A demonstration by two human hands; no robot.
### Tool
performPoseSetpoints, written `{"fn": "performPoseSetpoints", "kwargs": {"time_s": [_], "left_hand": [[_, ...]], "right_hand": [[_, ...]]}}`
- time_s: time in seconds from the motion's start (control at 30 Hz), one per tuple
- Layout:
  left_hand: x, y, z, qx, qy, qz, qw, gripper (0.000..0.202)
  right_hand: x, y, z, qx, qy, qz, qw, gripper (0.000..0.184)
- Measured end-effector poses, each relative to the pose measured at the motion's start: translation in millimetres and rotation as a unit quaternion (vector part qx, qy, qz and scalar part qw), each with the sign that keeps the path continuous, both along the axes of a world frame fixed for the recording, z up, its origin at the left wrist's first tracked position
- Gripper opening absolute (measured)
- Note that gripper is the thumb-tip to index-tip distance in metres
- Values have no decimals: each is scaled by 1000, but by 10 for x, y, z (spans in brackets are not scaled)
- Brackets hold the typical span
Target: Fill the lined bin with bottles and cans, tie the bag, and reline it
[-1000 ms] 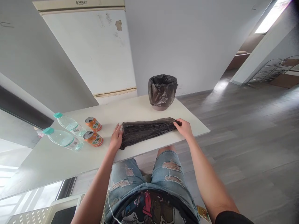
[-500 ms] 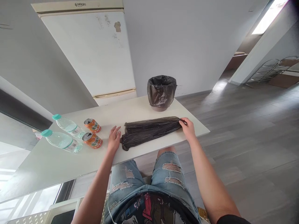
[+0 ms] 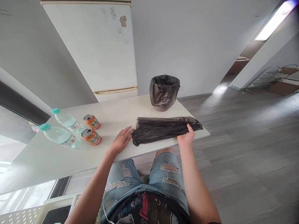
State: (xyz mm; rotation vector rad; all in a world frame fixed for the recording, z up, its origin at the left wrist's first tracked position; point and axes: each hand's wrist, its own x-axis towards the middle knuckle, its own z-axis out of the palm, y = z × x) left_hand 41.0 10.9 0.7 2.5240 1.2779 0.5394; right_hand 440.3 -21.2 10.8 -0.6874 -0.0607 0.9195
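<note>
A black plastic garbage bag (image 3: 161, 129), gathered into a long pleated strip, lies across the white table (image 3: 112, 109). My right hand (image 3: 186, 136) grips it near its right end, the thumb on top and the other fingers hidden underneath. Flat on the tabletop at the bag's left end is my left hand (image 3: 121, 140), its fingers stretched out and the tips at the bag's edge. Behind the bag stands a brown trash bin (image 3: 161, 109), lined with another black bag (image 3: 164, 91) folded over its rim.
Two orange drink cans (image 3: 92, 137) stand on the left of the table. Beside them two clear plastic bottles with teal caps (image 3: 44, 127) lie on their sides. A white refrigerator (image 3: 93, 53) is behind the table, whose right corner (image 3: 206, 133) overhangs the grey floor.
The bag has shifted right along the table. My right hand has let go of its end and now holds it from below, further in. My left hand has followed rightward and flattened.
</note>
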Motion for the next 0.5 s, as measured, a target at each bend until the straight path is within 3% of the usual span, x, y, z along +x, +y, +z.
{"fn": "performPoseSetpoints", "kwargs": {"time_s": [0.2,0.33,0.43,0.5], "left_hand": [[410,-94,49,-2,-37,5,999,59],[686,-134,20,-19,22,-5,1000,64],[698,-129,-26,-16,33,-7,999,62],[662,-120,-47,-19,29,-12,999,62]], "right_hand": [[204,-5,206,-99,-99,10,990,36],[94,23,292,-127,-206,-59,968,44],[-149,41,355,-111,-395,-77,909,48],[-362,35,397,-77,-564,-39,821,53]]}}
